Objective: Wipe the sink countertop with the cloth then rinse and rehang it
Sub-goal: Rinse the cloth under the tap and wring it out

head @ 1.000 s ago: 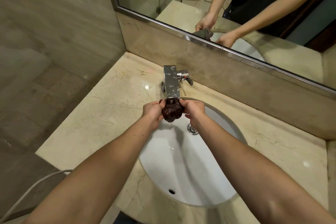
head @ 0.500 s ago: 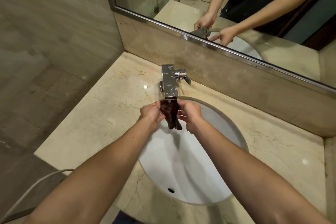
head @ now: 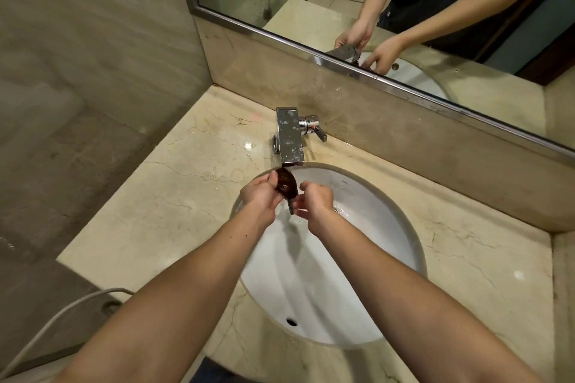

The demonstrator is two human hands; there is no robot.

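A dark brown wet cloth (head: pixel 286 185) is bunched up just below the spout of the chrome faucet (head: pixel 289 137), over the back of the white sink basin (head: pixel 357 274). My left hand (head: pixel 259 194) grips the bunched upper part. My right hand (head: pixel 314 199) pinches the thin lower tail of the cloth. Water runs into the basin beneath my hands. The beige marble countertop (head: pixel 174 196) surrounds the basin.
A mirror (head: pixel 404 9) with a metal frame runs along the back wall and reflects my arms. The faucet lever (head: pixel 317 130) sticks out to the right. A tiled wall rises at the left. A grey hose (head: pixel 56 317) hangs past the counter's left front edge.
The cloth went from a ball to hanging stretched, and is now bunched again in my left hand. Both hands shifted slightly apart under the spout.
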